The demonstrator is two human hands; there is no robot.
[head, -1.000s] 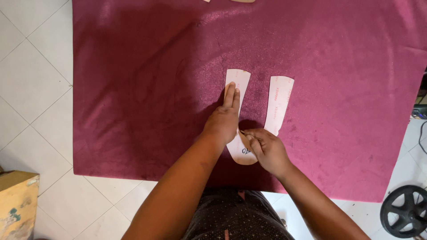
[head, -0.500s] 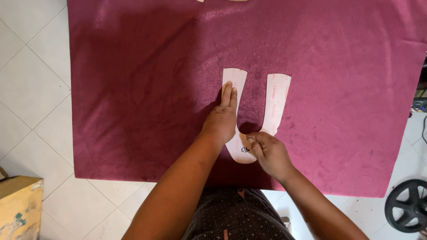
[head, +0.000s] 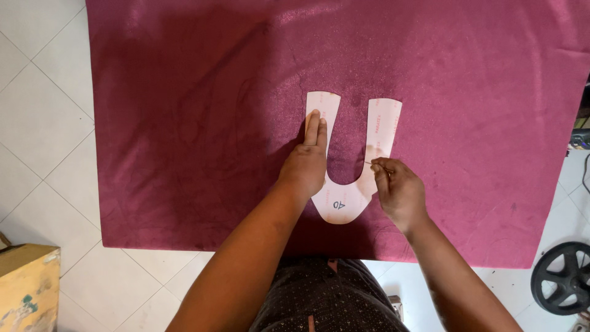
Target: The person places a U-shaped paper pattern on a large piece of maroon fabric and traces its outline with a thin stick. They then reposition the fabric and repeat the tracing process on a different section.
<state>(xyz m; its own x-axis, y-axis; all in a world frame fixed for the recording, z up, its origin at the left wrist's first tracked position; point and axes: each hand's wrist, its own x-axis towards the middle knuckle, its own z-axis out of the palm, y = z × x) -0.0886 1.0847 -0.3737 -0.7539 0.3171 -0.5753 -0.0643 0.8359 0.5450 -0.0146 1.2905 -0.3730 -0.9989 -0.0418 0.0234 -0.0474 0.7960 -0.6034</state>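
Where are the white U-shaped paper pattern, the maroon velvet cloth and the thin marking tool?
White U-shaped paper pattern (head: 384,126), head view: its right arm.
Maroon velvet cloth (head: 184,123), head view: bare left area.
Thin marking tool (head: 369,163), head view: tip protruding from the right hand (head: 399,193).

one paper pattern (head: 344,206), one maroon cloth (head: 184,123), one wheel (head: 562,278)
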